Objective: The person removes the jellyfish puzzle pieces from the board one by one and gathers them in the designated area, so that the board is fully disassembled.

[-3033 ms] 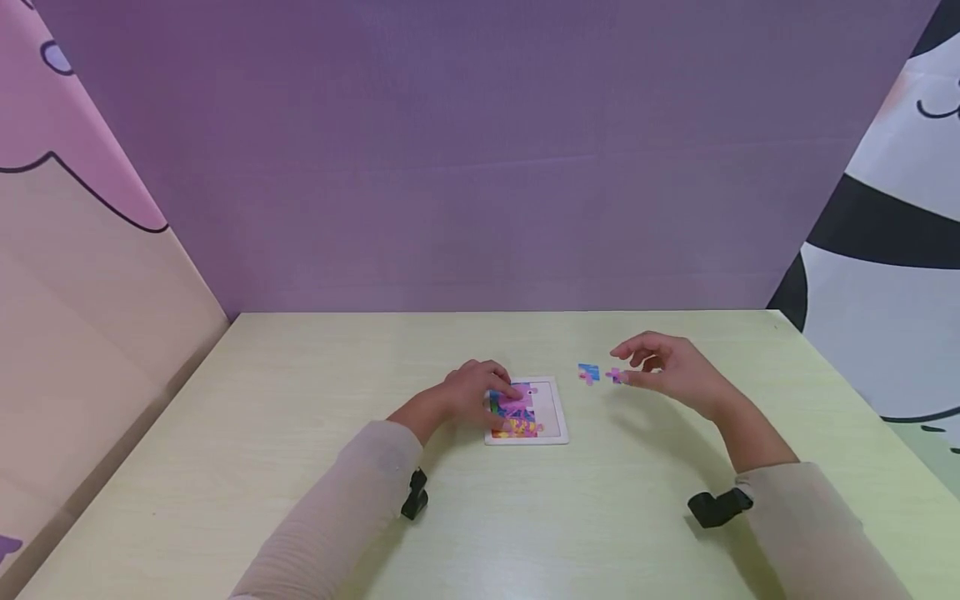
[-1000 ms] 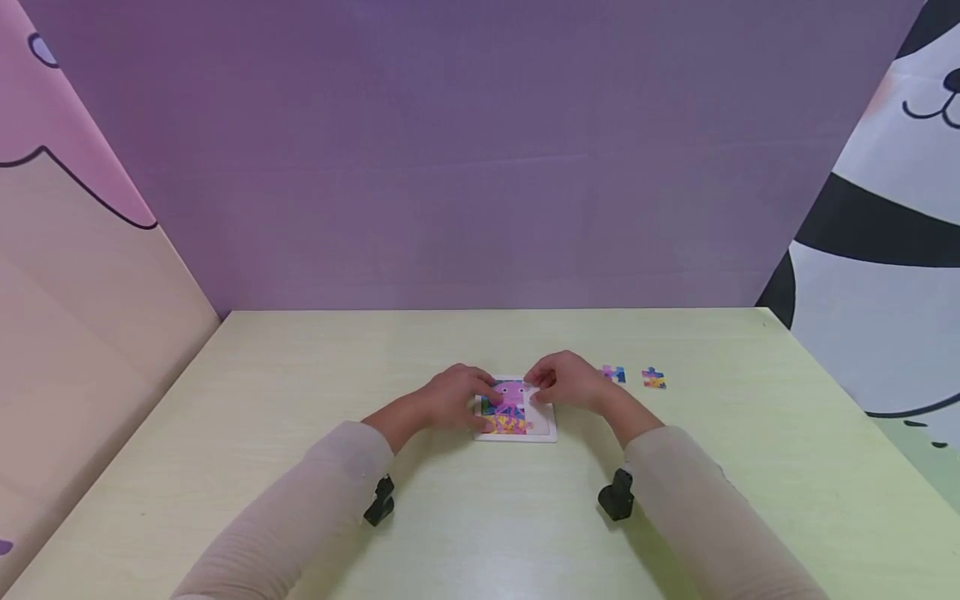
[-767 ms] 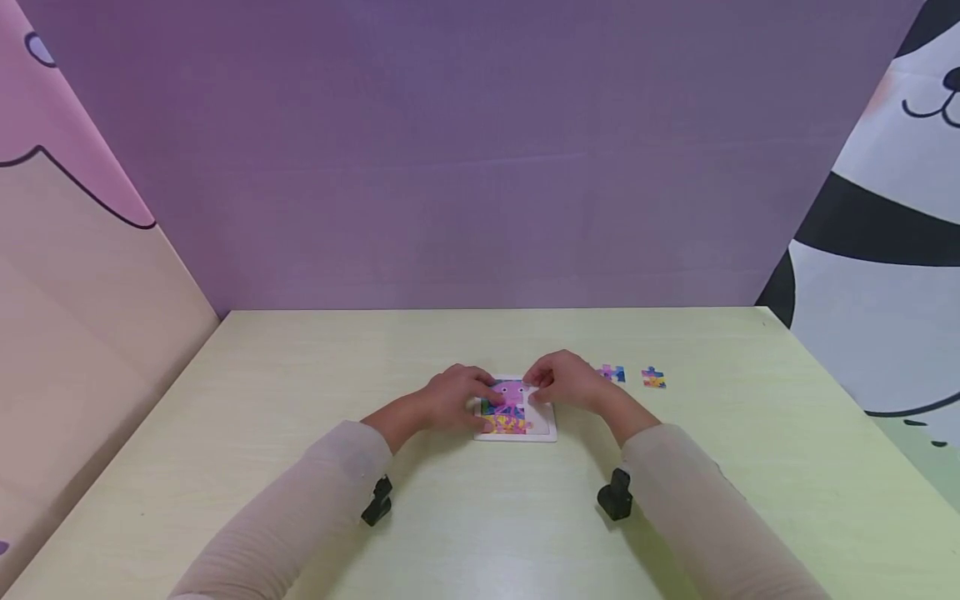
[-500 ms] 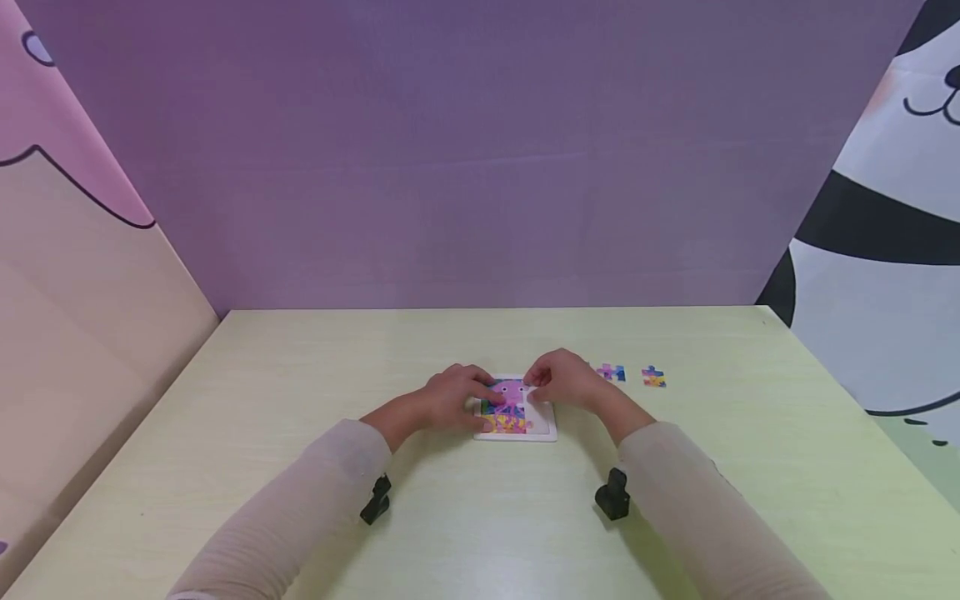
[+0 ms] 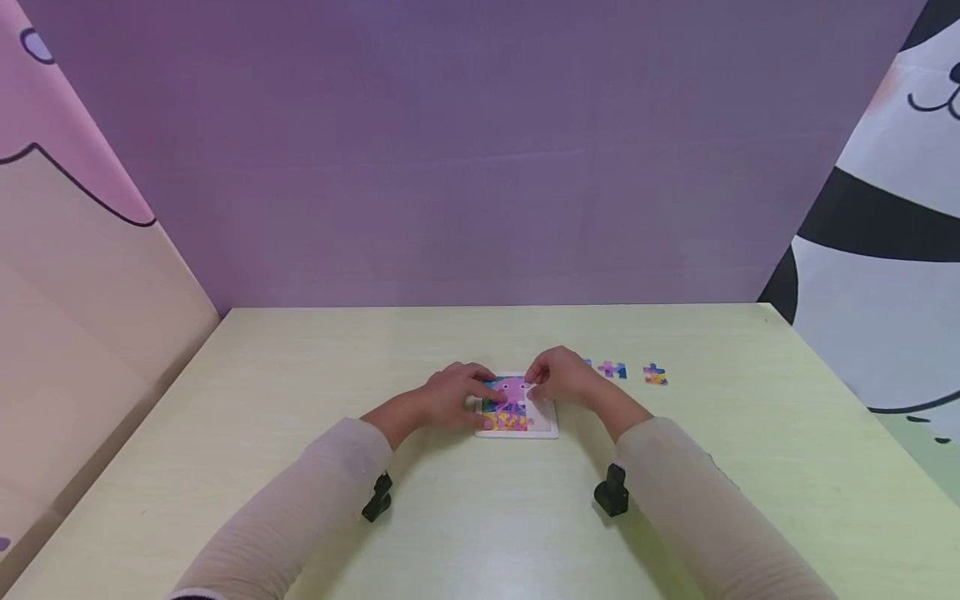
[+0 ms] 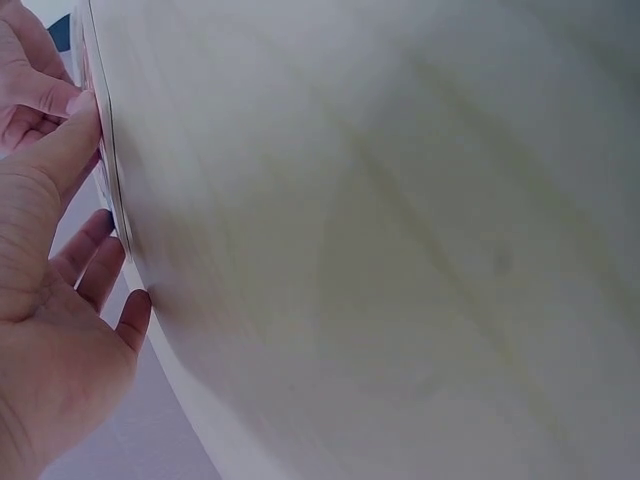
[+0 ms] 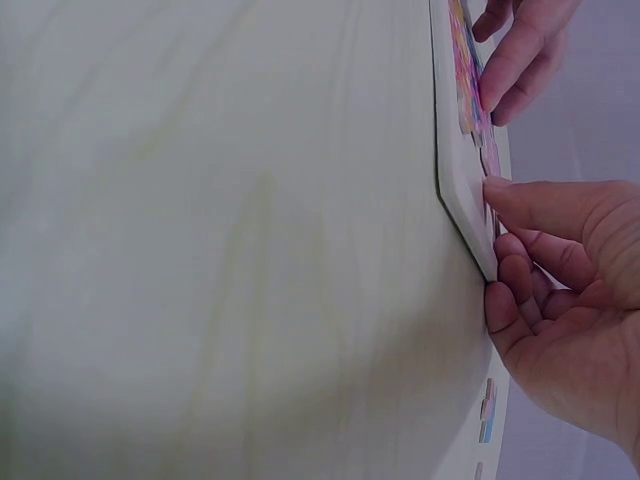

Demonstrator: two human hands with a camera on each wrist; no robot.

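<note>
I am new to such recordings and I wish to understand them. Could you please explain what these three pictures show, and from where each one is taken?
No machine works here: a person uses two bare hands. The wide picture comes from a camera on the person's head, looking down at a pale green table. The two tilted close pictures come from cameras strapped to each wrist, so the table looks turned on its side.

On the table lies a small white puzzle board with a colourful picture partly filled in. The left hand rests its fingers on the board's left side. The right hand presses its fingertips on the board's upper right part; whether a piece lies under them is hidden. To the right lie loose puzzle pieces, untouched.
</note>
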